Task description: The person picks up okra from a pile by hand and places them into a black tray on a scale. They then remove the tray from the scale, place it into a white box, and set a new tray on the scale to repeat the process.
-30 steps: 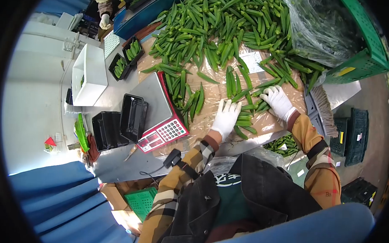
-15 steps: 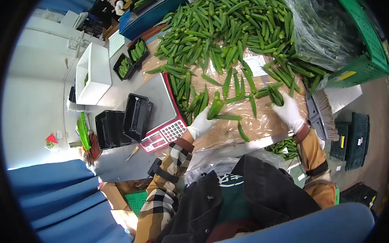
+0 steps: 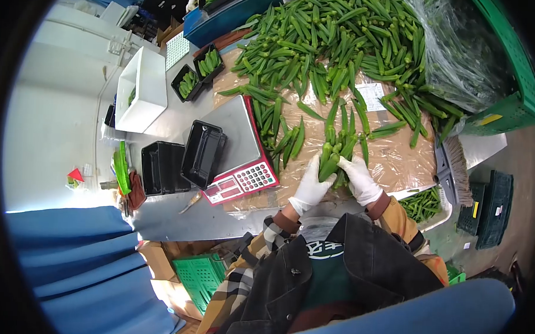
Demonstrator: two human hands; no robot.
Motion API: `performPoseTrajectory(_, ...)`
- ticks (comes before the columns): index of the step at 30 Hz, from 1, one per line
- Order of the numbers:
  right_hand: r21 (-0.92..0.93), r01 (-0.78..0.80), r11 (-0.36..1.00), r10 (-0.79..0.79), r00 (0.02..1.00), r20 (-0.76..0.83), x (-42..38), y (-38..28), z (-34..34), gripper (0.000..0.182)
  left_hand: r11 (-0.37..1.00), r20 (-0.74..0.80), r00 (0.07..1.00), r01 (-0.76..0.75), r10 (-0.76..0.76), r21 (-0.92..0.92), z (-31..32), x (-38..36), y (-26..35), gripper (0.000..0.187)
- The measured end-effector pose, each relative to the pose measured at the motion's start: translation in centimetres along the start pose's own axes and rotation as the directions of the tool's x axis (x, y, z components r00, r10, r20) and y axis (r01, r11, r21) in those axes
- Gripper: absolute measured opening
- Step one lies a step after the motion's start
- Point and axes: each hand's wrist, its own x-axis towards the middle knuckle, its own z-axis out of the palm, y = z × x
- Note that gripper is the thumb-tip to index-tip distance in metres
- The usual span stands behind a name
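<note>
Both my hands wear white gloves and meet at the near side of the plastic-covered cardboard. My left hand [image 3: 313,185] is closed around several okra pods [image 3: 328,163], their stem ends pointing up. Close beside it, my right hand [image 3: 361,181] closes on okra from the other side, its fingers partly hidden by the pods. Loose okra lie just beyond my hands, and a large okra pile [image 3: 337,40] covers the far part of the cardboard [image 3: 397,165]. To the left, an empty black plastic tray [image 3: 203,154] rests on the red-framed weighing scale [image 3: 239,142].
Stacked black trays [image 3: 161,166] stand left of the scale. Okra-filled trays [image 3: 188,85] and a white foam box [image 3: 141,91] are behind them. A green crate [image 3: 505,113] with plastic film and a brush [image 3: 453,167] border the right. A knife [image 3: 191,202] lies near the front edge.
My hands have come together from well apart, the right moving left with its okra and the left moving right. The camera view has shifted slightly.
</note>
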Motion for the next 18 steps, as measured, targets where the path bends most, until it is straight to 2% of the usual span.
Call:
performPoseTrajectory(2, -0.016, 0.018, 1.000, -0.018, 1.000, 0.011, -0.2, -0.5, 0.0, 0.032, 0.945, 0.131, 0.986, 0.135, -0.099, -0.299, -0.7, -0.1, 1.4, 0.065)
performPoseTrajectory(3, 0.007, 0.052, 0.999, -0.052, 0.999, 0.000, -0.4, -0.7, 0.2, 0.032, 0.930, 0.148, 0.982, 0.161, -0.117, -0.331, -1.0, -0.1, 1.2, 0.066)
performPoseTrajectory(6, -0.108, 0.066, 0.992, -0.062, 0.997, 0.041, -0.8, -1.3, 0.2, 0.032, 0.888, 0.180, 0.972, 0.211, -0.149, -0.408, -1.4, -0.3, 0.9, 0.066)
performPoseTrajectory(8, -0.089, 0.115, 0.989, -0.107, 0.990, 0.089, -1.0, -1.4, 0.5, 0.034, 0.875, 0.166, 0.975, 0.204, -0.144, -0.439, -1.2, -0.7, 1.1, 0.066)
performPoseTrajectory(11, -0.111, 0.150, 0.982, -0.133, 0.980, 0.147, -1.1, -1.5, 0.7, 0.037, 0.904, 0.112, 0.991, 0.116, -0.076, -0.411, -1.0, -1.1, 0.7, 0.067)
performPoseTrajectory(13, -0.130, 0.149, 0.980, -0.122, 0.973, 0.196, -0.8, -1.3, 0.3, 0.040, 0.995, 0.091, 0.995, -0.035, 0.044, -0.096, -1.2, -1.0, 0.0, 0.070)
performPoseTrajectory(14, -0.100, 0.121, 0.988, -0.099, 0.975, 0.200, -0.9, -1.3, 0.3, 0.041, 0.991, 0.099, 0.989, -0.114, 0.107, 0.069, -1.3, -0.8, -0.2, 0.072)
performPoseTrajectory(17, 0.008, 0.060, 0.998, -0.060, 0.976, 0.211, -1.0, -0.7, -0.6, 0.046, 0.921, 0.045, 0.976, -0.215, 0.212, 0.326, -0.5, -0.7, 2.3, 0.075)
performPoseTrajectory(18, 0.056, 0.033, 0.998, -0.043, 0.978, 0.204, -1.1, -0.5, -0.9, 0.046, 0.932, 0.061, 0.975, -0.221, 0.212, 0.288, -0.2, -0.6, 2.3, 0.072)
